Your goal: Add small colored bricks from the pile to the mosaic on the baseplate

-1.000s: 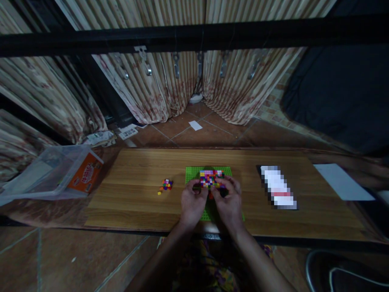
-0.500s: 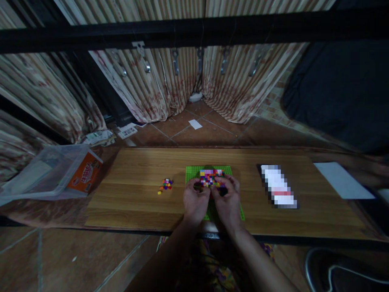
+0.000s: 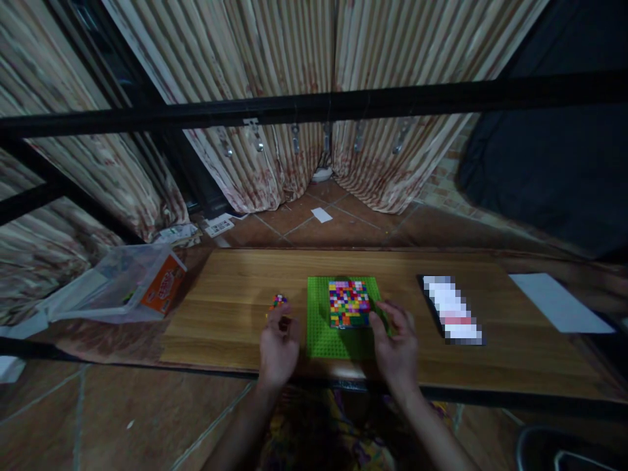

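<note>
A green baseplate (image 3: 321, 333) lies on the wooden table (image 3: 226, 281) in front of me. A block of many-coloured small bricks (image 3: 348, 303) sits on its far right part. My left hand (image 3: 279, 343) is left of the plate, fingers curled, reaching at a small heap of loose coloured bricks (image 3: 279, 301) that it partly covers. My right hand (image 3: 396, 343) rests at the plate's right edge with fingers spread, holding nothing.
A clear plastic bin with an orange box (image 3: 127, 288) stands at the left. A dark flat item with a blurred patch (image 3: 449, 307) and a white sheet (image 3: 557, 302) lie at the right. A black bar (image 3: 314, 104) crosses above; striped curtains hang behind.
Both hands have left the brick block. My left hand moved left to the loose bricks, my right hand moved to the plate's right edge. The view tilted upward a little.
</note>
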Demonstrator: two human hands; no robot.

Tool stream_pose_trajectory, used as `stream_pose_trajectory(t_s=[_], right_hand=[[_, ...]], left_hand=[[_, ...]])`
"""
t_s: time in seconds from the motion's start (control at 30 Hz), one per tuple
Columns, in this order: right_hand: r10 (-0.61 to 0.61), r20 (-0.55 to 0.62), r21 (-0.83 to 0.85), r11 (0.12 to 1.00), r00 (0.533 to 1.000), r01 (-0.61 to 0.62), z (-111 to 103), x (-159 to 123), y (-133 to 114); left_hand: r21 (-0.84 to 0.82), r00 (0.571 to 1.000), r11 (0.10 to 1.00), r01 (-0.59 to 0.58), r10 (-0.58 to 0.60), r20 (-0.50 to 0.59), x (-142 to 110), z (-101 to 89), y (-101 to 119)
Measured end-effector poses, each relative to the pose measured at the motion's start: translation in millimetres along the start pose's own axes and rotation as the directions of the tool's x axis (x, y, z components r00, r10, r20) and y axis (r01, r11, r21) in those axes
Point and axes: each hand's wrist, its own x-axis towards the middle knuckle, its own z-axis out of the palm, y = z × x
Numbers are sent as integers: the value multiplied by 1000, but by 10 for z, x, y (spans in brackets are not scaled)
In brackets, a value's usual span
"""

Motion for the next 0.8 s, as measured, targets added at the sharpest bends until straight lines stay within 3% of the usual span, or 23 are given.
stream_pose_trajectory(t_s=[0.1,0.2,0.3,0.47,0.57,0.63,0.7,0.8], right_hand=[[1,11,-19,1000,1000,-1,-96,-63,-3],[8,23,-17,1000,1000,-8,-129,-138,-7],[21,52,-14,1000,998,-20,-121,-191,-17],[-1,68,-34,999,998,4,-108,-196,-56],[-19,70,-44,999,997,22,-113,-214,-119],[-28,126,-27,999,992,32,-106,-258,-191],[-35,257,22,999,966,31,-82,-322,-284],[-61,439,84,996,896,26,-29,-413,-431]], left_hand=[[203,996,979,3,15,-88,109,-293,-153],[400,993,916,23,24,-112,193,-442,-256],[517,997,856,-23,58,-51,237,-452,-316],[578,993,810,-105,112,23,281,-407,-340],[513,995,853,-94,102,13,260,-409,-324],[378,997,922,-80,75,28,196,-381,-295],[181,994,983,-34,15,105,84,-310,-240],[-60,951,994,96,-74,301,-129,-142,-110]])
